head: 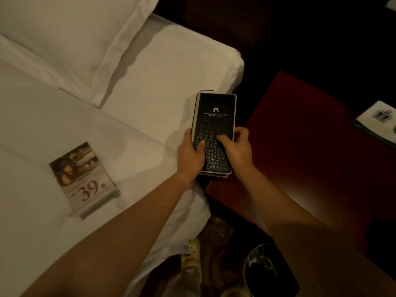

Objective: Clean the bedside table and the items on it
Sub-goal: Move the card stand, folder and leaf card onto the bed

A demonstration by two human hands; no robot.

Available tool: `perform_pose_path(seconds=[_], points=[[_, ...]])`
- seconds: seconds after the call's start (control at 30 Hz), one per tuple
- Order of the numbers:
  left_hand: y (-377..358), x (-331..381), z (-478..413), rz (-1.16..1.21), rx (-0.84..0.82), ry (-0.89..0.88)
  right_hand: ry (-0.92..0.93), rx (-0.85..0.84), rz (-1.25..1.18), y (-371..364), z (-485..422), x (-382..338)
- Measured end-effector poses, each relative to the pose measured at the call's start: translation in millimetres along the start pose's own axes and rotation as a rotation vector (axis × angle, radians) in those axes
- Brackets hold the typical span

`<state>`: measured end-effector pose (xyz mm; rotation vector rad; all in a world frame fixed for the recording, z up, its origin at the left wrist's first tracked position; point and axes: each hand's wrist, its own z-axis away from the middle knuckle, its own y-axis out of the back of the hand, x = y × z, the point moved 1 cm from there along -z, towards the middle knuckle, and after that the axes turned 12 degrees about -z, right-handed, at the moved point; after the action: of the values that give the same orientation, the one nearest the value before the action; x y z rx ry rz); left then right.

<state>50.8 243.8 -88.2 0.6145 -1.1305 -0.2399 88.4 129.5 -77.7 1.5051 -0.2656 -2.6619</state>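
Folder [214,129] in black, scale-embossed cover, held over the right edge of the white bed [160,82], just beside the dark red bedside table [300,157]. The left hand [189,156] curls round its near left edge, thumb on the cover. The right hand [236,148] grips the near right edge, fingers bent over the top. Flat, rectangular and pale-rimmed, it looks stiff, light and grippy, and is probably best held by its long edges. A glossy card [83,179] marked 39 lies on the soft sheet at near left.
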Motion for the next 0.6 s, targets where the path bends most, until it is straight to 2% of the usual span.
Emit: perform_pose_path(seconds=[0.23,0.43,0.6], points=[[84,-33,-26,-0.036,0.195,0.025,-0.013,-0.170,-0.111,-93,3,-32],[146,-63,-38,-0.032,0.292,0.156,-0.007,-0.313,-0.076,-171,10,-47],[162,-84,-39,-0.080,0.242,0.211,-0.016,-0.394,-0.050,-200,14,-39]])
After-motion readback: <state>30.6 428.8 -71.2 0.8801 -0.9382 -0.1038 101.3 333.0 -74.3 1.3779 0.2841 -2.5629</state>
